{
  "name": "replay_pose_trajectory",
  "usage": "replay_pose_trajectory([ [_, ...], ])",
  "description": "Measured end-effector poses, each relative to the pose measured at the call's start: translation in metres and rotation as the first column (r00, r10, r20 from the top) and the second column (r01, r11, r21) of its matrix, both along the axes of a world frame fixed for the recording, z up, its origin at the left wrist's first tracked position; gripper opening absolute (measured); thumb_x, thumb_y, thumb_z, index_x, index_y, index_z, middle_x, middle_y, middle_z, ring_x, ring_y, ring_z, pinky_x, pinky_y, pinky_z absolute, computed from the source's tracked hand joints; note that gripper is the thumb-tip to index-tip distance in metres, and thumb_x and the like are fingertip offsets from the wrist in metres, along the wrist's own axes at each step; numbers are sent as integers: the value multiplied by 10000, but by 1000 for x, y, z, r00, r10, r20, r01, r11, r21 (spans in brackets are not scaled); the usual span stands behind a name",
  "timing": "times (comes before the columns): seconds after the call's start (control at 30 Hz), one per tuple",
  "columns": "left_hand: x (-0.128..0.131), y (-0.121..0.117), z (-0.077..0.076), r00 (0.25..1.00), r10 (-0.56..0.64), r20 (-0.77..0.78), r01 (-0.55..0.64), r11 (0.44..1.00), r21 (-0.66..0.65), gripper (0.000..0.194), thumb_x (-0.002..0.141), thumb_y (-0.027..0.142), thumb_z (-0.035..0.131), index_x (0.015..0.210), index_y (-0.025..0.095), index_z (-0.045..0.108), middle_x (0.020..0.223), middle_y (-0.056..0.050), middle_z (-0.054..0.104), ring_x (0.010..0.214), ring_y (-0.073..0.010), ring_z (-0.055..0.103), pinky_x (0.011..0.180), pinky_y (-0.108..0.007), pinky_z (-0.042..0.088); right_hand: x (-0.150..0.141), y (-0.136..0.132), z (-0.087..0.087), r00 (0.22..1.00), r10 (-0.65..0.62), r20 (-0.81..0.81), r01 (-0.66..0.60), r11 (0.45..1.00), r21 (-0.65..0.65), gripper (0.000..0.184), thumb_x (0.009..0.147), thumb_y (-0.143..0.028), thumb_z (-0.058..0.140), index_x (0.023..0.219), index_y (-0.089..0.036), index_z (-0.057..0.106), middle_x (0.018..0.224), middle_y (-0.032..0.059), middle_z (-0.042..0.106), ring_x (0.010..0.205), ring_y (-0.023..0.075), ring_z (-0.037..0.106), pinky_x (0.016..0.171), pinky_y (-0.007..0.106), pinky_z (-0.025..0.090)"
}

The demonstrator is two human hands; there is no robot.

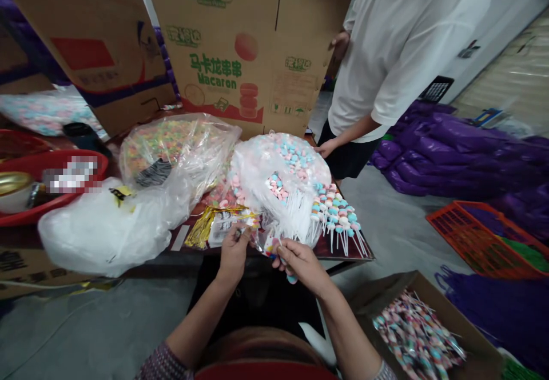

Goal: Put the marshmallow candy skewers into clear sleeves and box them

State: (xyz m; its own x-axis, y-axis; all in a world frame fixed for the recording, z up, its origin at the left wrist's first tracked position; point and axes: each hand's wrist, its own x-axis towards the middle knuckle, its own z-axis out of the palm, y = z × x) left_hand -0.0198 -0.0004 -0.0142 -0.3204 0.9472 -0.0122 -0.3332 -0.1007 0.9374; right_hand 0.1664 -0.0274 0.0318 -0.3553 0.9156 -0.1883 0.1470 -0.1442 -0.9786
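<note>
the left hand [237,248] is closing its thumb and fingers on what seems to be the edge of a small clear wrapper [262,243], while the right hand [295,259] is gripping a pink and blue candy skewer [292,279] whose lower end is showing beneath the fingers; the two hands are working near each other, just apart, at the front edge of a dark red table [354,256]. how far the skewer is reaching into the wrapper is too blurred to tell. right behind the hands, a bundle of white sticks [302,214] is lying against a large clear bag of pink and blue candies [300,157], and loose candy skewers [341,214] are resting at the table's right corner. near the left hand, gold twist ties [199,227] are lying beside a stack of clear packets [221,226]. farther left, a white plastic bag [103,231] is sagging over the edge, with a bag of yellow and orange candies [165,140] sitting behind it. a co-worker in a white shirt [398,60] is touching the pink and blue bag's side, and on the right an open cardboard box [484,351] is holding many more skewers
</note>
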Motion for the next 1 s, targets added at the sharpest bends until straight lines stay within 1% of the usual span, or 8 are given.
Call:
replay_pose_trajectory([
  [0.2,-11,16,26,870,82,486,-50,996,-77,461,528,335,977,756,179,608,656,54,655,554,-92,590,495,-209,459,11,-1,15,991,-112,67,97,977,188,373,888,-632,601,873,-302,776,851,23,769,732,214,688,644,356,547],
  [0.3,-13,14,33,816,-12,578,73,994,-83,255,737,270,866,740,170,632,631,20,669,571,-108,630,517,-216,485,20,-5,30,980,-190,63,147,898,415,214,899,-480,655,853,-350,819,1010,17,809,1013,278,743,946,459,556],
  [0.4,-15,12,31,803,-26,596,133,982,-136,210,885,246,730,720,165,628,604,-4,671,559,-115,639,507,-210,487,45,-2,30,912,-396,-109,392,761,517,107,812,-382,784,773,-291,825,831,41,791,836,225,735,834,390,583],
  [0.43,-16,12,30,801,-8,599,125,980,-154,208,900,240,712,725,165,629,601,-6,670,561,-119,645,510,-211,496,59,2,27,859,-485,-166,497,710,499,125,825,-395,775,782,-284,814,810,29,774,777,188,711,773,350,585],
  [0.53,-19,14,28,795,29,606,106,977,-187,218,935,236,664,732,163,636,592,-7,664,561,-118,649,521,-210,517,120,23,13,558,-701,-444,827,422,373,237,883,-477,679,803,-256,711,668,-64,643,516,82,547,526,232,510],
  [0.63,-18,16,31,797,19,604,119,975,-187,246,960,239,622,729,155,641,592,-7,659,563,-109,648,528,-199,520,190,58,-1,236,-673,-701,962,265,69,166,866,-340,717,795,-223,623,788,-66,675,707,72,662,774,242,584],
  [0.8,-10,16,33,817,-7,577,146,970,-194,214,944,254,631,752,163,652,597,-6,665,550,-128,650,508,-215,525,256,119,-25,96,-747,-657,932,300,-205,154,931,-241,612,784,-218,574,773,-66,647,706,83,646,744,247,554],
  [1.0,-14,17,34,843,61,534,100,958,-268,188,875,230,660,701,165,631,562,-10,633,528,-131,624,495,-216,519,260,157,-57,4,-756,-655,870,326,-371,215,953,-187,476,744,-216,517,722,-45,645,672,92,644,790,268,579],
])
